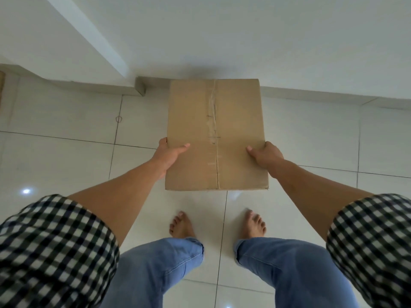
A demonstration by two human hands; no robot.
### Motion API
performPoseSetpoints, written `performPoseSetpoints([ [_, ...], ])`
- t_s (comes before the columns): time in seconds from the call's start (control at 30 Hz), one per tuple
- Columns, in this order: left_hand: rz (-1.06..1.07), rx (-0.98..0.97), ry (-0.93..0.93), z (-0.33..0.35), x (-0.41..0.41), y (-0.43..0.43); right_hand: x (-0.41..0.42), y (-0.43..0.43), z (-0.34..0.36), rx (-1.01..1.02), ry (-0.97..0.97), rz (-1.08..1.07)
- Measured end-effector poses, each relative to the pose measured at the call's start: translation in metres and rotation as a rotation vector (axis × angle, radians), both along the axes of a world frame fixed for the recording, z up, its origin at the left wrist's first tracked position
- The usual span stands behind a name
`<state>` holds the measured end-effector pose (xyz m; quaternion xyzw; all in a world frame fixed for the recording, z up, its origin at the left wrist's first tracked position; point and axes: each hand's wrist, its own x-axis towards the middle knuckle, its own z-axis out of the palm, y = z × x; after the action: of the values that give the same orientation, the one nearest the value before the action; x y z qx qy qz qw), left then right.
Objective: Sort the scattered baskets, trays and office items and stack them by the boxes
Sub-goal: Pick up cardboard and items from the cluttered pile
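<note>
Gripping a box (193,134) from both sides, the person is standing over it and looking straight down. The left hand (168,155) is clasping the box's left edge, its thumb (183,147) lying across the top while the other fingers are curling down the side, mostly out of sight. The right hand (265,157) is clasping the right edge the same way, its thumb (250,151) pressing on the top and the rest of the fingers wrapping over the edge. Both hands are holding the half of the box nearer the person.

The box is lying flat and closed, with a seam (214,121) running down the middle of its top, rough and scuffed along the far half. Its far end is reaching the skirting (311,94) at the foot of a white wall (244,41), and a soft shadow is falling on the wall just behind it. Whether the box is resting on the floor (66,156) or hanging above it cannot be told.

The floor is showing pale glossy tiles with dark joints. Two bare feet (181,225) are standing just short of the box's near edge, under blue jeans (155,263). Checked sleeves (51,241) are covering both upper arms.
</note>
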<state>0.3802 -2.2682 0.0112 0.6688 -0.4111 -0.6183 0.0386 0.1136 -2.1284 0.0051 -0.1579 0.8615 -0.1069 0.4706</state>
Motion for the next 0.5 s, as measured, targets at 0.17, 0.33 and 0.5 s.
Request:
performPoseSetpoints([
  [0.17,-0.037,-0.039,-0.044,-0.041,-0.008,-0.013,-0.005,-0.011,-0.036,-0.041,0.026,0.024],
  [0.33,-0.216,-0.039,-0.199,-0.044,-0.018,-0.032,-0.01,-0.041,-0.037,-0.058,0.075,0.045],
  [0.5,-0.532,-0.018,-0.416,0.014,-0.032,-0.02,0.01,-0.051,0.012,-0.035,0.125,0.052],
])
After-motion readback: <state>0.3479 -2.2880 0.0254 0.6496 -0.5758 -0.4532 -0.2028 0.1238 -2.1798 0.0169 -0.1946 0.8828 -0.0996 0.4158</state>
